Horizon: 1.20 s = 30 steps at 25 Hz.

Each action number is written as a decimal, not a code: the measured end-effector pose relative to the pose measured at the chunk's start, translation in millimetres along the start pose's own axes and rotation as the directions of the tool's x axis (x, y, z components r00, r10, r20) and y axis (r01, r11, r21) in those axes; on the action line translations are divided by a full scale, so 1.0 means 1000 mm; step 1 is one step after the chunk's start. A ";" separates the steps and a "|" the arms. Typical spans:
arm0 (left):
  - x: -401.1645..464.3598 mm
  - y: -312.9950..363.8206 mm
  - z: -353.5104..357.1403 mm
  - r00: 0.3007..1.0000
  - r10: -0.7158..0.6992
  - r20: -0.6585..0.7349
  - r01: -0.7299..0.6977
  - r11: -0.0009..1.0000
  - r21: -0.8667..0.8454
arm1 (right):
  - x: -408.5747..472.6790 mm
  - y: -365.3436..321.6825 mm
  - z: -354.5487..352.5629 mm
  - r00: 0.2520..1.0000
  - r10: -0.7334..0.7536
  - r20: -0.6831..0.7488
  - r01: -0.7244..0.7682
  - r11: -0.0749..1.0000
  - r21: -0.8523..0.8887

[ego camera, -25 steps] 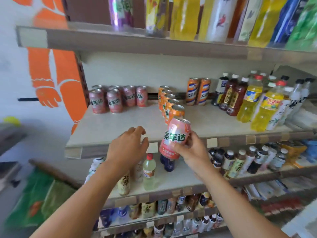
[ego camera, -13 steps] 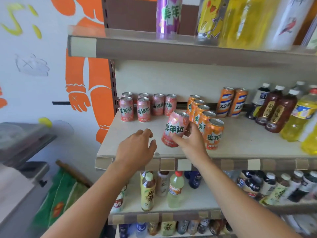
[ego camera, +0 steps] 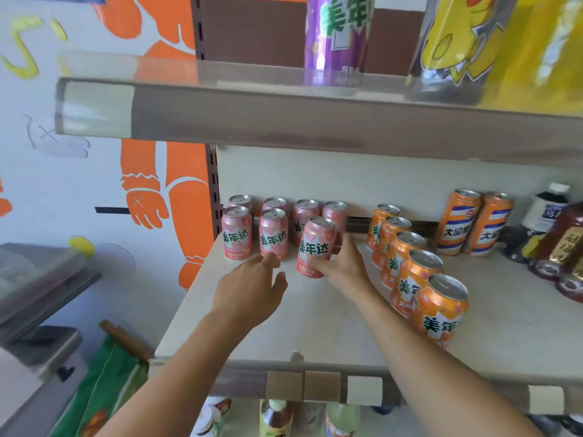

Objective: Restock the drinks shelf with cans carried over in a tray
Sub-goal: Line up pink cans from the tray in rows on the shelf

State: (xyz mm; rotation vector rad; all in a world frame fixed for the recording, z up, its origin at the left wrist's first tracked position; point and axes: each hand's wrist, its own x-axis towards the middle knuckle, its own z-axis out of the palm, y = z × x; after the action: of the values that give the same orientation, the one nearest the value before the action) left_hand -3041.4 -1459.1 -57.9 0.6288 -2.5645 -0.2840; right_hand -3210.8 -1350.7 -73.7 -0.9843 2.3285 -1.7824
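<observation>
Pink can (ego camera: pixel 314 247) farther in, upright

A small shop. Tiered retail shelves (ego camera: pixel 315 316) fill the frame's centre, stocked with rows of drink cans (ego camera: pixel 410 279) and bottles (ego camera: pixel 564 238). Price-tag strips (ego camera: pixel 364 391) line the shelf edge.

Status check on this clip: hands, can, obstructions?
Right hand grips pink can, tilted, at shelf. Left hand open, empty, beside it. Pink row behind; nothing blocking.

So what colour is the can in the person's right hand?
Pink, with green and white lettering; the can held by the right hand shows best in the head view.
</observation>
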 end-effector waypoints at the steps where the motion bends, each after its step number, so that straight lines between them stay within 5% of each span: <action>1: 0.006 -0.001 0.002 1.000 -0.007 0.001 0.007 1.000 0.003 | 0.008 0.002 0.002 1.000 -0.017 0.009 0.017 1.000 0.008; 11: 0.039 -0.009 0.024 1.000 -0.026 0.007 0.026 0.999 0.030 | 0.049 0.033 0.014 0.990 -0.057 0.132 0.055 0.998 0.018; 30: 0.041 -0.008 0.030 1.000 -0.015 0.024 0.015 1.000 0.024 | 0.051 0.037 0.015 0.992 -0.053 0.118 0.062 0.995 -0.077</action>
State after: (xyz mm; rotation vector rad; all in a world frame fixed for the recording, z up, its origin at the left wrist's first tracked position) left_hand -3085.2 -1483.3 -69.5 0.6572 -2.5903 -0.2681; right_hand -3261.8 -1384.3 -95.2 -1.1453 2.3404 -1.6137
